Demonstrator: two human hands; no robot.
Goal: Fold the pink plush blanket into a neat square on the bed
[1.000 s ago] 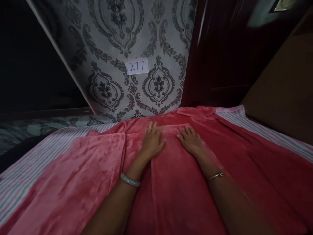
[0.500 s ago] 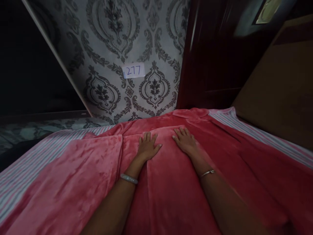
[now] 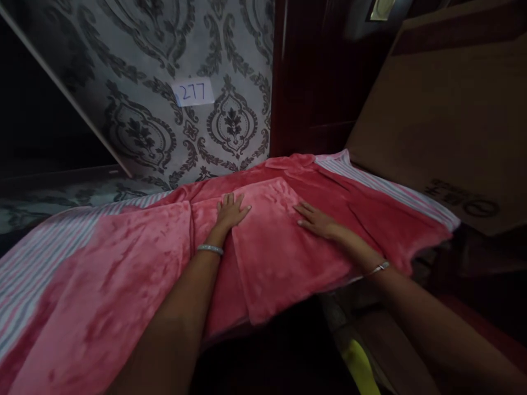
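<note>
A plush red-pink robe-like garment (image 3: 280, 258) lies spread out, with a collar-like fold (image 3: 290, 162) at its far end and lighter pink panels folded over its middle. My left hand (image 3: 231, 211) rests flat on it near the upper edge of the middle panel, fingers spread. To the right, my right hand (image 3: 317, 220) lies on the same plush cloth, fingers stretched out toward the left. Neither hand grips anything. Beneath the garment a striped cloth (image 3: 53, 247) shows at the left and far right.
A patterned wall with a paper label (image 3: 192, 91) reading 277 stands behind. A dark red door (image 3: 313, 82) and a large cardboard box (image 3: 444, 120) are at the right. A dark screen-like panel (image 3: 45, 109) is at the left. Something yellow-green (image 3: 360, 365) lies below the near edge.
The view has swung right and back, showing the garment's near edge and more of the box. My right hand has turned, its fingers now pointing left. My left hand stays on the cloth.
</note>
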